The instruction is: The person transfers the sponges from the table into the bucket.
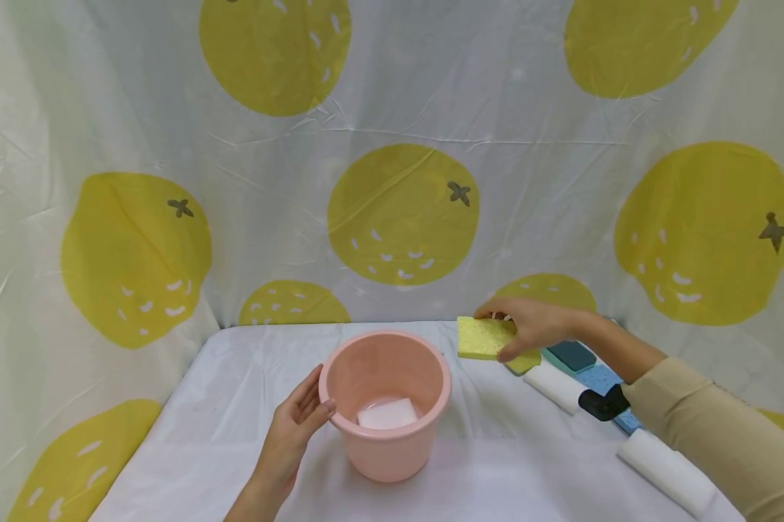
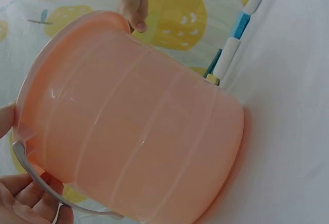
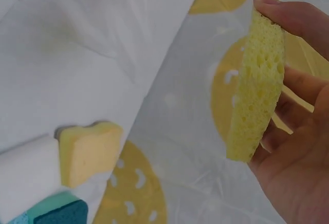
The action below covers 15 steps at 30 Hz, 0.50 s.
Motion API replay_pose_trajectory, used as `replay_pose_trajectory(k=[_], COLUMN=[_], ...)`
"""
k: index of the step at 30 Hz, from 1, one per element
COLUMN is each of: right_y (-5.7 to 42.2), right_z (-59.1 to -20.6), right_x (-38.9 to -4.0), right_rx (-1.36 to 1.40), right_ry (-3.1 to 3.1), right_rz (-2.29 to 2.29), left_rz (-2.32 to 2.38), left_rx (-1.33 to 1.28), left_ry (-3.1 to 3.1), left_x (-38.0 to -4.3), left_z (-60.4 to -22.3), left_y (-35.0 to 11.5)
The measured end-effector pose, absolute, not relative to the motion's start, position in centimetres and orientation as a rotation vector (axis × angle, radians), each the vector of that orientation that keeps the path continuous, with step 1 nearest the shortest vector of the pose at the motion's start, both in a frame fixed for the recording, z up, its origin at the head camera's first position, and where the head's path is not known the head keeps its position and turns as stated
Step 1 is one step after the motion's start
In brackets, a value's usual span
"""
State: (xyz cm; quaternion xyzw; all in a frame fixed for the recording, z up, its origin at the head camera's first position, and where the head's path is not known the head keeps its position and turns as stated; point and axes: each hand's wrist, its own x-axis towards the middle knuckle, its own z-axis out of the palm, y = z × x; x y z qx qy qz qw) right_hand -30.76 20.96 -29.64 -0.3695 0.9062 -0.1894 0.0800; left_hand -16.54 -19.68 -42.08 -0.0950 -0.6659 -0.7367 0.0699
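My right hand (image 1: 534,326) pinches a yellow sponge (image 1: 480,338) in the air, to the right of a pink bucket (image 1: 392,458). In the right wrist view the sponge (image 3: 259,80) appears edge-on, its pores showing, between thumb and fingers. My left hand (image 1: 289,428) holds the bucket's rim at its left side, thumb over the edge and fingers against the outside. A grey handle (image 2: 38,180) hangs by those fingers in the left wrist view. Inside the bucket, on its bottom, lies a white block (image 1: 388,415).
At the right of the white-covered table (image 1: 235,406) lie several sponges and blocks: a white block (image 1: 667,471), another white block (image 1: 553,386), a blue sponge (image 1: 599,377), a dark green pad (image 1: 572,355) and a yellow-edged sponge (image 3: 92,154). A lemon-print curtain (image 1: 535,196) hangs behind.
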Motion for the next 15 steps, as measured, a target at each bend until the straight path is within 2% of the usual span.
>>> replay_pose_trajectory(k=[15], right_y=[15.6], right_z=[-25.3], right_x=[-30.9], right_rx=[-1.181], right_ry=[2.605], right_rz=[-0.545], left_rz=[-2.216], left_rx=[-0.259], left_ry=[-2.016], left_x=[-16.6], left_z=[-42.1], left_y=[-19.7])
